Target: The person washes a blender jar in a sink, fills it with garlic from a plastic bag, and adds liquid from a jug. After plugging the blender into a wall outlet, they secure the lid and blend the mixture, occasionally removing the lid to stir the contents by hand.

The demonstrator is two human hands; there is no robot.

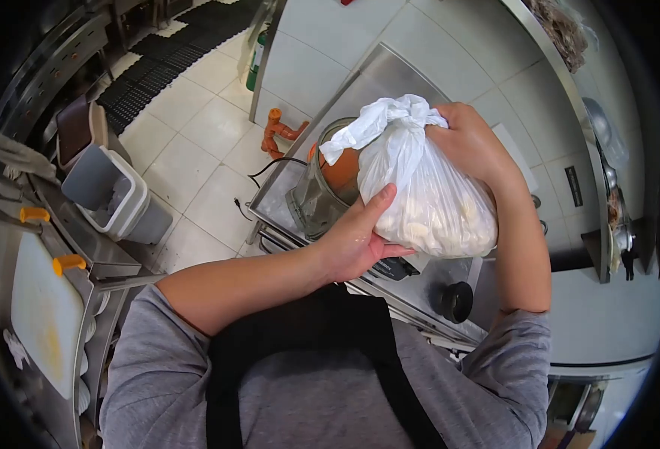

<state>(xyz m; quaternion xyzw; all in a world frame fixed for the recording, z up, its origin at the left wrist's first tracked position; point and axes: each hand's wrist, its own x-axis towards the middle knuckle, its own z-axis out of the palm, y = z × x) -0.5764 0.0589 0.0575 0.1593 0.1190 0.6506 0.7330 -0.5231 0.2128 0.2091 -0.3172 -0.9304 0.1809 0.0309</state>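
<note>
A knotted white plastic bag point(427, 194) hangs in front of me, with pale lumpy pieces showing through its lower part. My left hand point(363, 236) cups the bag's lower left side, thumb up against it and fingers underneath. My right hand point(472, 142) grips the bag by its upper right side, near the knot; some of those fingers are hidden behind the plastic. Just behind the bag stands a clear blender jar point(315, 191) with an orange inside, partly covered by the bag. A black round lid or cup point(457, 301) rests on the steel counter to the right.
The steel counter point(390, 71) runs along a tiled wall. Left of it are an orange pipe fitting point(276, 135) and a loose power plug point(241, 208). Grey bins point(116, 194) stand on the tiled floor. A white cutting board point(41, 307) lies at far left.
</note>
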